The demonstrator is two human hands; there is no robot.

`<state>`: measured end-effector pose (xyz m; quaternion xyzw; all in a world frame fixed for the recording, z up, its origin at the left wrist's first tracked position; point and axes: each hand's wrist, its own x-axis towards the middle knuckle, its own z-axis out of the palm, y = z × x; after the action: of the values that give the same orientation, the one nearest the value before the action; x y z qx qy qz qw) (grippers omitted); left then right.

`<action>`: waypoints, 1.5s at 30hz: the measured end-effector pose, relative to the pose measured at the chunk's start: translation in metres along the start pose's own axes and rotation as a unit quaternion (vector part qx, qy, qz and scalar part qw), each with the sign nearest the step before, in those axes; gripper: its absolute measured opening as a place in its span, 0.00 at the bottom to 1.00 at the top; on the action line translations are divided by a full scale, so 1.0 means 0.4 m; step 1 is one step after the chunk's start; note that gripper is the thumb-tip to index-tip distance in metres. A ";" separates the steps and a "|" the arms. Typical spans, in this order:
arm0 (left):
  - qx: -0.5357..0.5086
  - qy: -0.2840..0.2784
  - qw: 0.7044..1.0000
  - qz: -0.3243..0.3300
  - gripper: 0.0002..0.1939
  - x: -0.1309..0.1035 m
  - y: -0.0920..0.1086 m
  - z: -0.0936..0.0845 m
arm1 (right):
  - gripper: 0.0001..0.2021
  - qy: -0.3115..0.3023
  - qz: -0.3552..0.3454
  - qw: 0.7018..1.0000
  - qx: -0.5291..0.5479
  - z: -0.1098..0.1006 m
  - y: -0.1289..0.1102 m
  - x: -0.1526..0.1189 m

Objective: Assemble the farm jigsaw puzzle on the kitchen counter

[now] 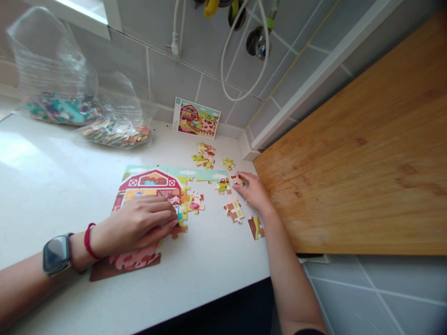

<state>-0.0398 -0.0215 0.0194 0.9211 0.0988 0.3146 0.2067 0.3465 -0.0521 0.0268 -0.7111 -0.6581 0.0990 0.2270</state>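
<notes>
A partly built farm jigsaw [150, 182] with a red barn lies on the white counter [52, 177]. My left hand [138, 225] rests flat across its middle, fingertips pressing on the pieces at its right edge. My right hand [254, 190] lies to the right near the wooden board, its fingers closing on a small loose piece [237, 179]. Loose pieces [233, 210] sit between the two hands, and one more piece [256, 228] lies beside my right wrist.
A reference picture card [196, 118] leans on the tiled wall. Two clear bags of puzzle pieces [87, 116] sit at the back left. A wooden board [356, 158] fills the right. More loose pieces [206, 156] lie behind the jigsaw. White cables [244, 51] hang above.
</notes>
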 end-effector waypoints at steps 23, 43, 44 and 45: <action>-0.002 -0.014 1.000 0.007 0.11 0.003 0.006 -0.006 | 0.31 0.034 0.053 0.997 0.041 0.005 0.033 0.003; 0.002 -0.029 1.000 -0.008 0.14 0.000 0.005 -0.001 | 0.22 0.031 0.140 0.886 0.442 -0.002 -0.109 -0.020; 0.002 -0.030 1.000 -0.009 0.14 -0.001 0.004 0.000 | 0.22 0.001 0.142 0.880 0.454 0.008 -0.126 -0.028; 0.002 -0.029 1.000 -0.010 0.13 -0.002 0.003 0.001 | 0.22 -0.030 0.142 0.874 0.464 0.020 -0.142 -0.036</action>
<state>-0.0400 -0.0229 0.0194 0.9294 0.1025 0.2851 0.2107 0.2905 -0.0630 0.0432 -0.6068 -0.4348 0.4451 0.4946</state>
